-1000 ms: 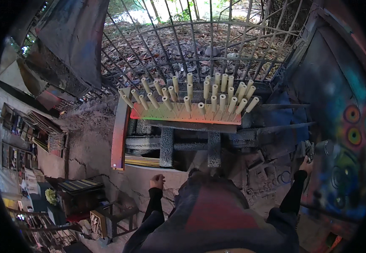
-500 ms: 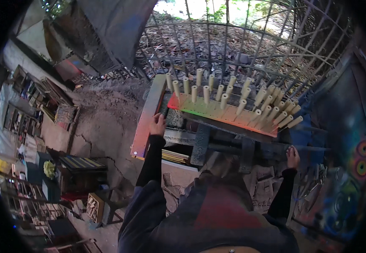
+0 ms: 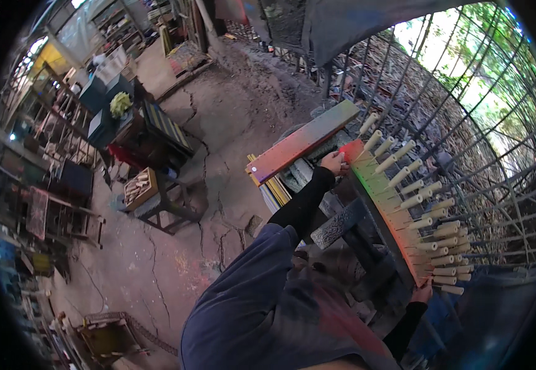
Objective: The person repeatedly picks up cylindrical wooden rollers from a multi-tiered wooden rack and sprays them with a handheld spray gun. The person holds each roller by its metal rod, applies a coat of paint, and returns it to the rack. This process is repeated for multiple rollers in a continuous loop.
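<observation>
A long board (image 3: pixel 376 188), spray-coloured red, green and orange, bristles with thin rods that carry pale tubes (image 3: pixel 412 201). Its red far end is in my left hand (image 3: pixel 334 163), whose fingers are closed at the corner. My right hand (image 3: pixel 422 291) pinches the orange near end, close to the thickest cluster of tubes. A second board (image 3: pixel 305 142), red-orange fading to green and bare of tubes, lies to the left of my left hand. Under the tube board is a dark support frame (image 3: pixel 382 231).
A metal bar fence (image 3: pixel 465 92) rises beyond the tubes. At left, a small stool (image 3: pixel 169 209) bears a wooden box of pale pieces (image 3: pixel 140 188). Behind it stands a dark cabinet (image 3: pixel 135 132). Yellow-edged strips (image 3: pixel 274 194) lie under the bare board. The floor (image 3: pixel 175 265) is cracked.
My view has swung to the left. Both hands, formerly apart from the tube board, now hold its two ends; the left came off the bare board's side.
</observation>
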### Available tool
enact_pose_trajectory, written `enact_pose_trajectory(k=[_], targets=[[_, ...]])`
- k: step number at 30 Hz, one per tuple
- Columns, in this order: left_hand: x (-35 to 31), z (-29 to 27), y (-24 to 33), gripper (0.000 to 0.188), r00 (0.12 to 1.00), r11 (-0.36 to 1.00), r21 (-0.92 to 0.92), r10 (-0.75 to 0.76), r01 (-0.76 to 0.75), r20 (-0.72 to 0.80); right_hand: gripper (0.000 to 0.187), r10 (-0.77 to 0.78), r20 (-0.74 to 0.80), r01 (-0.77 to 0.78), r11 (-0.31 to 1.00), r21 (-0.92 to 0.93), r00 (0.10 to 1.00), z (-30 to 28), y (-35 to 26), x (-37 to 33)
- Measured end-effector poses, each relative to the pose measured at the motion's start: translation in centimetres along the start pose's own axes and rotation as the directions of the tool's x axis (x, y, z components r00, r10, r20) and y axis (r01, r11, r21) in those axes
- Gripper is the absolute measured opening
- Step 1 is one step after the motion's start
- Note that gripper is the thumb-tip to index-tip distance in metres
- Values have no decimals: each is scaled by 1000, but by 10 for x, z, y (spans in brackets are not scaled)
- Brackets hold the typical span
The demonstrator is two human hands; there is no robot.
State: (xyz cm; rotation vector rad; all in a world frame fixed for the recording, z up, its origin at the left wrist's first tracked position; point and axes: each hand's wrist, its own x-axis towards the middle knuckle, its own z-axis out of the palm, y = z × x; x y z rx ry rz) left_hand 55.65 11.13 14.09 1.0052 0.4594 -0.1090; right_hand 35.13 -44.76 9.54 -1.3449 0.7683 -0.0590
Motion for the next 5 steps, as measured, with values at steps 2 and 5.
enact_pose_trajectory(k=[2, 5], targets=[[4, 19, -3, 32, 999, 1000, -7, -2, 2, -54, 40, -249, 90, 262, 945, -198, 964, -20, 24, 20], [25, -6, -17, 39, 1000, 999, -44, -23, 24, 12, 43, 30, 263, -151, 878, 453, 964, 28, -12, -6]])
